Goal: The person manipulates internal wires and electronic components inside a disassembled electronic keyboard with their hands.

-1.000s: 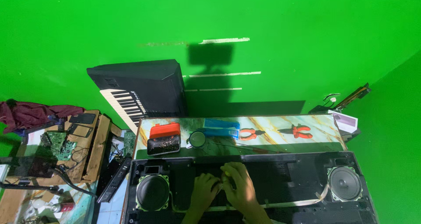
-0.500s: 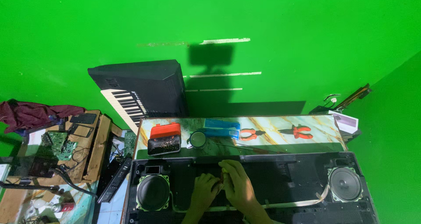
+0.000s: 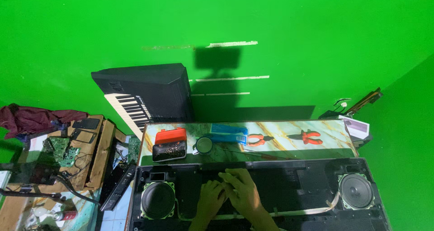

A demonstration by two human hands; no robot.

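Two speakers set in black opened keyboard housing (image 3: 289, 186): left speaker (image 3: 158, 200), right speaker (image 3: 356, 191). Between them, two hands on housing, side by side, touching. Left hand (image 3: 210, 200) flat, fingers bent down onto inner surface; right hand (image 3: 242, 191) overlaps it, fingers spread. Cannot tell whether either pinches anything. Behind, on marble-patterned table (image 3: 280, 140): one orange case (image 3: 170, 136), one round tin (image 3: 204, 145), two orange-handled pliers (image 3: 258, 140) (image 3: 307, 136).

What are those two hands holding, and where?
Cannot tell of any hold: left hand and right hand lie together on the open keyboard casing, hiding anything beneath.
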